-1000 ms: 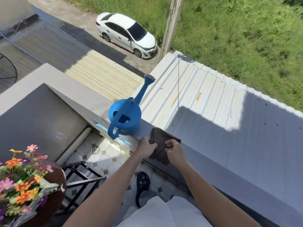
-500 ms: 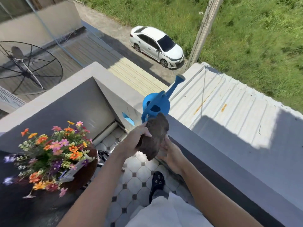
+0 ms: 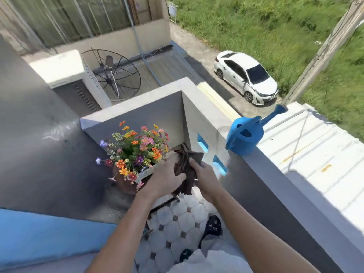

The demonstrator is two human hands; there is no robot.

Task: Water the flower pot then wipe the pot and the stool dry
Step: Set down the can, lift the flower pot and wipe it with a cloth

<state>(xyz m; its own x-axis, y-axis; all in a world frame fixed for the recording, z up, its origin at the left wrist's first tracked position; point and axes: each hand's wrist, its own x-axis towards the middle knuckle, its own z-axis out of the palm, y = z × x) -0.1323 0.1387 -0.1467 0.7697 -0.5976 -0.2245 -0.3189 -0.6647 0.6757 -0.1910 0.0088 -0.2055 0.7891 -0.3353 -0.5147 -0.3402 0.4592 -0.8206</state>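
Observation:
A brown flower pot (image 3: pixel 123 183) full of orange, pink and purple flowers (image 3: pixel 137 148) stands in the balcony corner. The stool beneath it is mostly hidden; a dark stool bar (image 3: pixel 163 204) shows under my arm. Both hands hold a dark brown cloth (image 3: pixel 186 166) just to the right of the flowers. My left hand (image 3: pixel 164 177) grips its left side and my right hand (image 3: pixel 205 177) pinches its right edge. A blue watering can (image 3: pixel 245 137) rests on the parapet ledge to the right, apart from both hands.
Grey parapet wall (image 3: pixel 275 186) runs along the right, with a white metal roof (image 3: pixel 319 146) beyond it. White tiled floor (image 3: pixel 177 223) lies below, my dark slipper (image 3: pixel 211 226) on it. A blue-and-grey wall (image 3: pixel 39 194) closes the left side. A white car (image 3: pixel 248 76) is parked far below.
The cloth has been lifted off the ledge beside the watering can and carried left and down to the flower pot. My view has turned left, bringing the pot to the centre.

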